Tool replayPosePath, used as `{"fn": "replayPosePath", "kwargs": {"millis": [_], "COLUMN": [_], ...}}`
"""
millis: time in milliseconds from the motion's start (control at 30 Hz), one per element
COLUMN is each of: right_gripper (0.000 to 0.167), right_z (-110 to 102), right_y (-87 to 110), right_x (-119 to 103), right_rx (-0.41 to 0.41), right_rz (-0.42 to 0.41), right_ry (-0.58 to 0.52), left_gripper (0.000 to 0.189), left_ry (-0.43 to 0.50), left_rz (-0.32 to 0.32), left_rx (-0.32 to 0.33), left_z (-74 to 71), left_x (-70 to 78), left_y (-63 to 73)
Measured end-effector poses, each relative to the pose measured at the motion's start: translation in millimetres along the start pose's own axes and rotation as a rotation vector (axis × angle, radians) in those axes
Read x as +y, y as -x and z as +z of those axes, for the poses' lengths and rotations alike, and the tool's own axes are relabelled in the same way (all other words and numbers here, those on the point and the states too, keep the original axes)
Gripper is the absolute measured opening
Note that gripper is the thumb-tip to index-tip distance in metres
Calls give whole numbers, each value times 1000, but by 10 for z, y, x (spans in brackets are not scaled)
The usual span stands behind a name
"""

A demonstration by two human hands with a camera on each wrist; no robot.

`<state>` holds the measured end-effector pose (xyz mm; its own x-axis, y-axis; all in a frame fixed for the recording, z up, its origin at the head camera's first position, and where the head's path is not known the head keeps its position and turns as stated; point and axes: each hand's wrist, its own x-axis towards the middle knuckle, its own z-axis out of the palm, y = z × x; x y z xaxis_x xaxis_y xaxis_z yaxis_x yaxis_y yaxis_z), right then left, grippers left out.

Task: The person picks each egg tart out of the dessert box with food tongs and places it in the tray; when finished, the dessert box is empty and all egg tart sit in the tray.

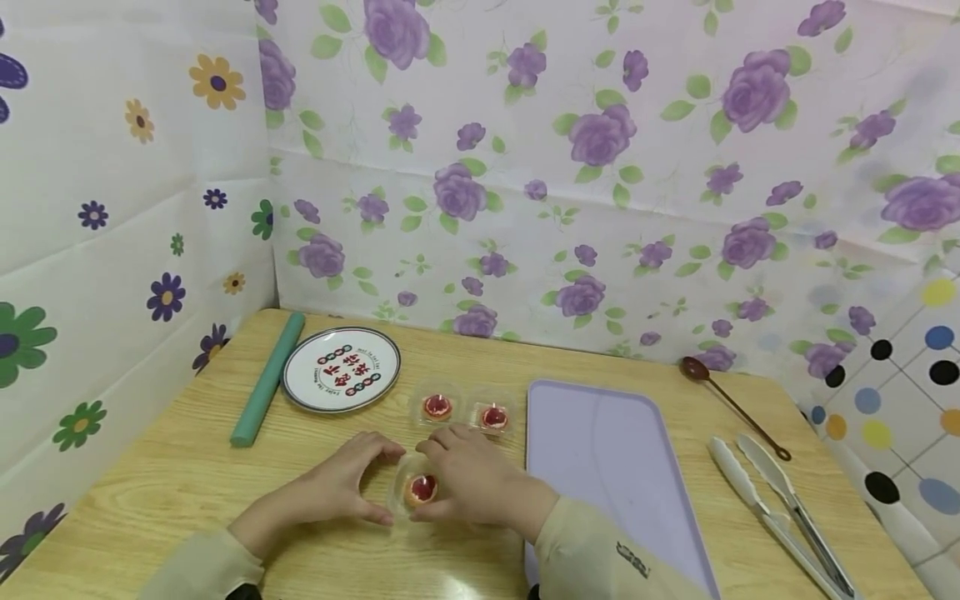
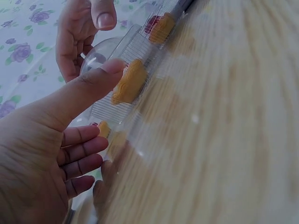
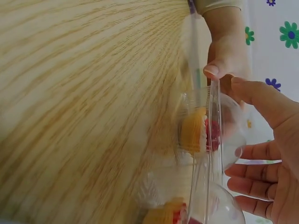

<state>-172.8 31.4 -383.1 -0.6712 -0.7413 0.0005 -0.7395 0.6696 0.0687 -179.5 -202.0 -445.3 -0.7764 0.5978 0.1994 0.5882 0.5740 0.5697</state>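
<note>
A clear plastic domed box (image 1: 397,502) with a small red-topped tart (image 1: 421,489) inside sits on the table between my hands. On its left side, my left hand (image 1: 337,486) curves loosely with thumb and fingers spread. My right hand (image 1: 480,482) is at the other side, its fingers loosely bent by the dome. In the right wrist view, the dome (image 3: 233,130) and its lid edge lie close to both thumbs; whether they touch is unclear. Just beyond stand two more boxed tarts, one tart (image 1: 437,406) behind my right fingers and another tart (image 1: 494,417) beside it.
A lavender tray (image 1: 600,450) lies to the right, partly under my right sleeve. Tongs (image 1: 787,508) and a brown ladle (image 1: 735,407) lie farther right. A white plate (image 1: 300,379) and a green roll (image 1: 268,383) are at the back left. Patterned cloth walls enclose the table.
</note>
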Motion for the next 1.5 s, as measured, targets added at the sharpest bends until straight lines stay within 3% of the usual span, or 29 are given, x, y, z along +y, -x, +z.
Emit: {"fn": "replayPosePath", "kwargs": {"millis": [333,800,1267,1500], "right_gripper": [89,83,79,79], "right_z": [45,-7,-79,-150], "right_y": [-57,-60,-16,31], "right_x": [-50,-84,-41,-46], "right_rx": [-81,-66,-14,-6], "right_rz": [46,34,26,48], "right_ry": [2,10,-21,-63], "left_gripper": [81,70,84,82], "left_ry": [-12,-58,-60,-49], "left_rz": [11,37,-1,1], "left_rx": [-5,44,54,54], "left_z": [52,122,107,93], "left_x": [11,1,10,14], "left_y": [-24,-28,-24,-7]}}
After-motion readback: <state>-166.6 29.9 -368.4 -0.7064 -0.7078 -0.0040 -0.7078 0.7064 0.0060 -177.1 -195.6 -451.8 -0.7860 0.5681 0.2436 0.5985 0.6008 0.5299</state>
